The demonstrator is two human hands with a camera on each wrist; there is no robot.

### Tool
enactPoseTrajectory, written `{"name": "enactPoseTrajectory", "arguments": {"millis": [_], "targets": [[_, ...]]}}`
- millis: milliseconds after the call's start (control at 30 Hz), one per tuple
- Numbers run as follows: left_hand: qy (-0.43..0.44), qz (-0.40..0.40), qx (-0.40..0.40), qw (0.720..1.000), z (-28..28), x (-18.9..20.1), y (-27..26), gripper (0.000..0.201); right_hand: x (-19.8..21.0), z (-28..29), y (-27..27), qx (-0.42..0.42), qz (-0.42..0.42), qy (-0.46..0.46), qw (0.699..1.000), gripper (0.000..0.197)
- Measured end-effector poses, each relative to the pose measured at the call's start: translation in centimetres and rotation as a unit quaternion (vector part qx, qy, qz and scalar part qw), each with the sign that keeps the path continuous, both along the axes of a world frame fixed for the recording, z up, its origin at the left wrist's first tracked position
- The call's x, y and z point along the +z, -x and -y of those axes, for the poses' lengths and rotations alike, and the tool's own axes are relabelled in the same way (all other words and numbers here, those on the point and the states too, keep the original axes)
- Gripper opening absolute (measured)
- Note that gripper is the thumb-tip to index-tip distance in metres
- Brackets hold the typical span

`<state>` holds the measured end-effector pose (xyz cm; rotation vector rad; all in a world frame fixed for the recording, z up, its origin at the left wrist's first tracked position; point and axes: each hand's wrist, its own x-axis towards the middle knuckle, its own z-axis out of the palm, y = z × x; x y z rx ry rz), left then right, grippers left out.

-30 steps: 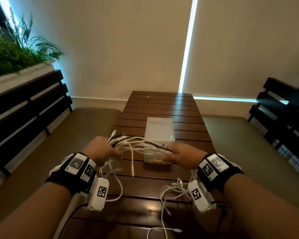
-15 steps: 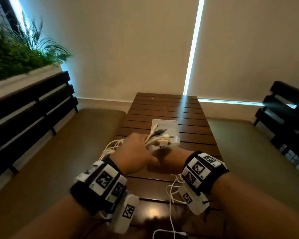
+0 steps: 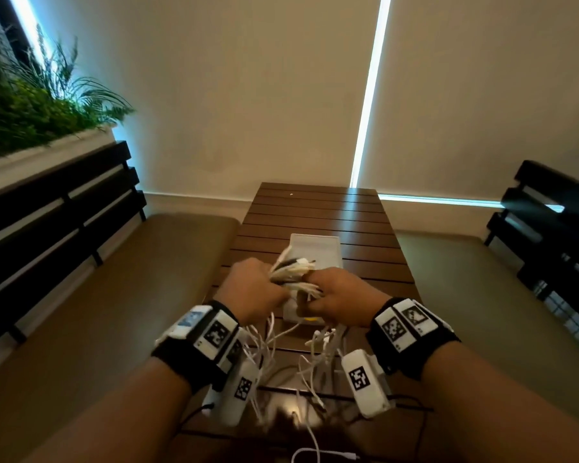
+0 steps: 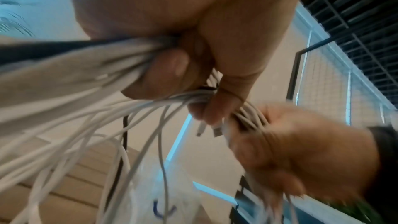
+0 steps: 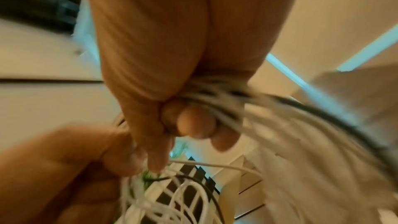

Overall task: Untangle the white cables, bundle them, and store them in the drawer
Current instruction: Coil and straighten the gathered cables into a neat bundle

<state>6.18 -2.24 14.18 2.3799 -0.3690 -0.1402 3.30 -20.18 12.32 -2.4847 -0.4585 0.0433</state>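
A bunch of white cables [image 3: 293,274] is held above the wooden table [image 3: 318,208], with plug ends sticking up between both fists. My left hand [image 3: 253,292] grips the bunch on its left side and my right hand [image 3: 338,295] grips it on the right, knuckles almost touching. Loose loops hang from the fists down to the table [image 3: 281,355]. The left wrist view shows my left hand's fingers [image 4: 172,67] curled round the white cables [image 4: 86,108]. My right fingers [image 5: 193,122] clamp the white cables [image 5: 258,125] in the right wrist view. A small white plastic drawer box [image 3: 325,248] stands behind the hands.
Cushioned benches with dark slatted backs [image 3: 57,208] flank the table on both sides. A planter with green plants [image 3: 30,115] sits at the upper left. A stray cable end [image 3: 318,454] lies on the near table edge.
The hands came together from a spread hold and the cable bunch now stands folded between them. My left hand crossed toward the right one, then settled beside it.
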Motion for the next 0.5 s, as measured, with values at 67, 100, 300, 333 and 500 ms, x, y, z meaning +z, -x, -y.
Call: {"name": "enactPoseTrajectory", "arguments": {"millis": [67,100,300,333,500], "targets": [[0.027,0.018,0.046,0.998,-1.1,1.5,-1.0,0.016,-0.8,1.3,0.4,-0.039,-0.047,-0.117,0.991,0.009],[0.029,0.025,0.058,0.998,-1.7,2.1,-1.5,0.015,-1.2,1.7,0.6,-0.046,-0.07,-0.16,0.984,0.011],[0.04,0.08,0.097,0.991,-2.8,5.3,-2.3,0.016,-3.5,1.7,0.2,-0.064,-0.11,-0.217,0.968,0.008],[0.047,0.086,0.114,0.989,-3.0,5.9,-2.5,0.014,-3.8,1.8,0.1,-0.062,-0.118,-0.223,0.966,0.01],[0.055,0.126,0.156,0.978,-4.4,7.7,-3.6,0.017,-4.3,4.2,0.2,-0.07,-0.157,-0.18,0.968,0.009]]}}
